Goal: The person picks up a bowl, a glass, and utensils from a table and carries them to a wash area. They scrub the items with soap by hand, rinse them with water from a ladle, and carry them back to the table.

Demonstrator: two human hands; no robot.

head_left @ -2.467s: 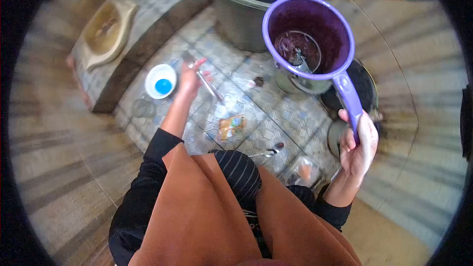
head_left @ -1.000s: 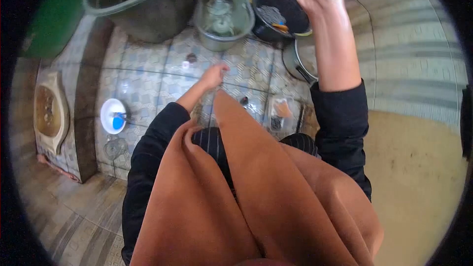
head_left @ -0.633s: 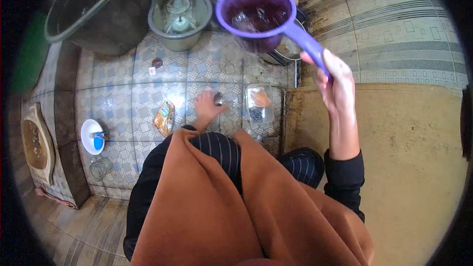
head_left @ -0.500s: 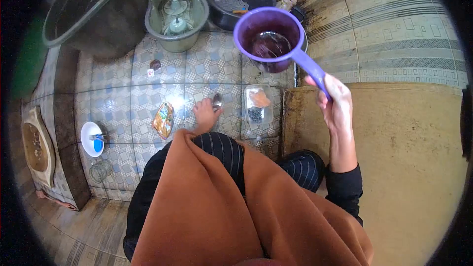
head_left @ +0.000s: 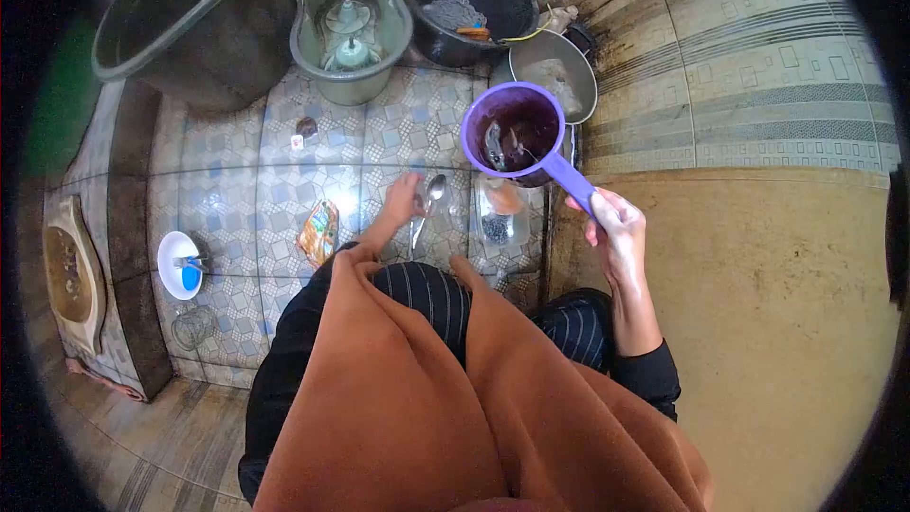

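Observation:
A purple dipper (head_left: 481, 166) with some water inside hangs over the tiled floor, its handle gripped by my right hand (head_left: 618, 228). My left hand (head_left: 403, 201) is low over the tiles, fingers partly bent, just left of a metal spoon (head_left: 435, 190). Whether it touches the spoon handle is unclear. Right of the spoon, a clear plastic container (head_left: 500, 228) holds something orange and a dark scrubber; the dipper hangs just above its far edge. A colourful packet (head_left: 319, 230) lies left of my left hand.
Along the back stand a large dark tub (head_left: 204, 52), a green basin (head_left: 351, 90), a black bucket (head_left: 450, 43) and a metal pot (head_left: 578, 85). At left are a white bowl (head_left: 169, 275), a whisk (head_left: 192, 327) and a wooden tray (head_left: 88, 284). A raised ledge (head_left: 758, 294) borders the right.
My right hand has brought the dipper lower and nearer, uncovering the metal pot. My left hand has shifted slightly up, and the whole spoon now shows beside it.

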